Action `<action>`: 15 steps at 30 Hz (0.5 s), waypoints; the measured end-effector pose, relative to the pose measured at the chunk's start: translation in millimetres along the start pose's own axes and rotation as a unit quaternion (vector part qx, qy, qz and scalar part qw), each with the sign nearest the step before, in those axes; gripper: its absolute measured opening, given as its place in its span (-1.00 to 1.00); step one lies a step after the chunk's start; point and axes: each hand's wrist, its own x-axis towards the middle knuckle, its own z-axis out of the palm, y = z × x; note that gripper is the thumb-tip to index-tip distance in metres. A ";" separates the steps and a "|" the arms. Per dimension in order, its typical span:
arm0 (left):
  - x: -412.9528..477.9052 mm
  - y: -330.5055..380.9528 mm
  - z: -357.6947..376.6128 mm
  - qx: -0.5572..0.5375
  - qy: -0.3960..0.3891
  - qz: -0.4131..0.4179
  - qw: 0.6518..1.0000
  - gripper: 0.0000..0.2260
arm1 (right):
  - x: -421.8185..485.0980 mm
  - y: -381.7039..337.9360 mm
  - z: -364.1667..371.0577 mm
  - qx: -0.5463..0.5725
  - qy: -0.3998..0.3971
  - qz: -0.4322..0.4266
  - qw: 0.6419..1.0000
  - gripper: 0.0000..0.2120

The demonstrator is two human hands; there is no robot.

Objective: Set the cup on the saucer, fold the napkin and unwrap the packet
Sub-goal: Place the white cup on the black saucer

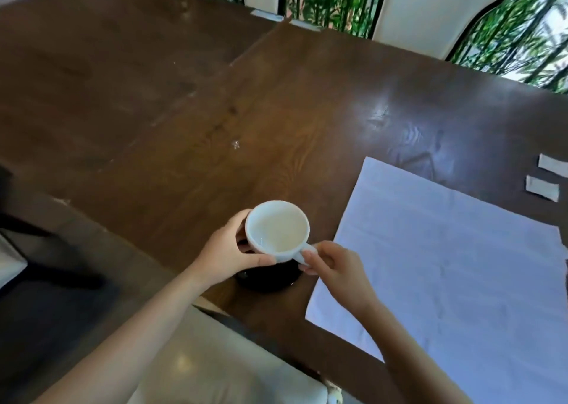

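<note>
Head view: left hand is gripping the white cup, thumb and fingers curling round its wall at 9 o'clock. Right hand is pinching the cup's handle at 4 o'clock. The cup is sitting upright over the black saucer, whose rim is showing at 6 o'clock; contact cannot be told. The white napkin is lying flat and unfolded on the dark wooden table, at 3 o'clock from the cup. Two small white packets are lying at 2 o'clock, just beyond the napkin's far edge.
</note>
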 end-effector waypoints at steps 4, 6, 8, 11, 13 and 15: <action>-2.2 -22.9 0.4 -0.009 -0.012 -0.019 1.000 -0.36 | -2.7 5.2 15.3 -0.039 0.003 0.010 0.999 -0.70; 0.0 -32.8 1.6 -0.014 -0.014 -0.023 1.000 -0.33 | -2.8 7.7 20.2 -0.048 0.008 0.018 0.999 -0.71; 2.1 -40.1 3.0 -0.016 -0.013 -0.022 1.000 -0.30 | -3.0 9.9 23.6 -0.045 0.012 0.025 0.999 -0.72; 4.9 -45.4 3.7 -0.017 -0.018 -0.024 0.999 -0.29 | -2.7 11.2 27.3 -0.048 0.022 0.026 0.998 -0.73; 7.3 -47.0 2.5 -0.012 -0.020 -0.026 0.999 -0.27 | -1.9 11.1 29.5 -0.046 0.032 0.027 0.998 -0.74; 9.2 -47.2 0.5 -0.005 -0.025 -0.024 0.999 -0.25 | -1.3 10.3 31.5 -0.046 0.035 0.025 0.998 -0.76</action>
